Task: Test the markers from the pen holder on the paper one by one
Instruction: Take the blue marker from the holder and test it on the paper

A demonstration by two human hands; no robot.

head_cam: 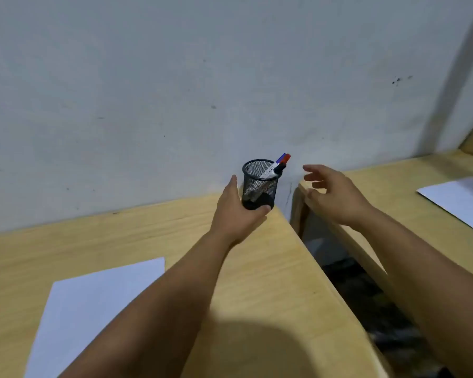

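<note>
Left hand (236, 214) wraps the base of the black mesh pen holder (260, 184), thumb across the near side, fingers hidden behind it. Holder sits upright at the far right corner of the left table (148, 233), close to the wall (175, 77); can't tell if it's lifted or resting on the wood.

Markers (277, 167) stand inside, leaning right, tips poking over the rim: one blue cap, one red cap, one black cap lower down. More dark shapes show through the mesh, too blurred to count.

Right hand (336, 192) hovers just right of the holder, over the gap between the tables, fingers spread wide and pointing at the markers, holding nothing, not touching them.

White paper (93, 309) lies flat on the left table, near left, well apart from the holder. Second sheet (459, 200) lies on the right table (393, 186), at the right edge of view.
</note>
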